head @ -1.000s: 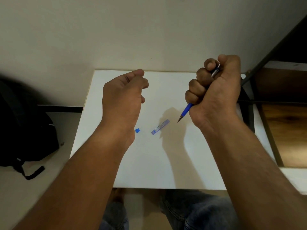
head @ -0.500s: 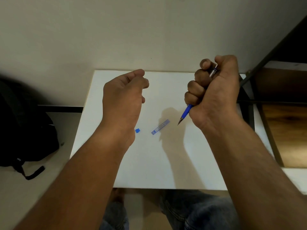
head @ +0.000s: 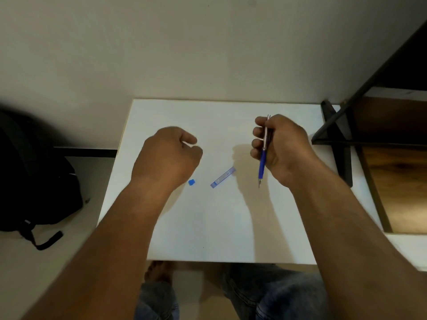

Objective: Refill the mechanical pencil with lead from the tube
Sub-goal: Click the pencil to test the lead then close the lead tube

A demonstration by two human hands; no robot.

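The mechanical pencil (head: 263,155), slim with a silver metal upper barrel and blue lower half, stands nearly upright, tip down, above the smooth white desk (head: 208,227). The right hand (head: 280,148) has its grip clamped on it. At its 8 o'clock lies the clear blue lead tube (head: 223,177), flat, with a small square blue cap (head: 191,182) beside it. The left hand (head: 167,158) is loosely curled, whether it holds anything I cannot tell.

White table (head: 288,227), rectangular, far edge against the wall. Lying on it: lead tube (head: 223,177), set diagonally near the middle; small blue cap (head: 191,182) just left of the tube, apart from it.
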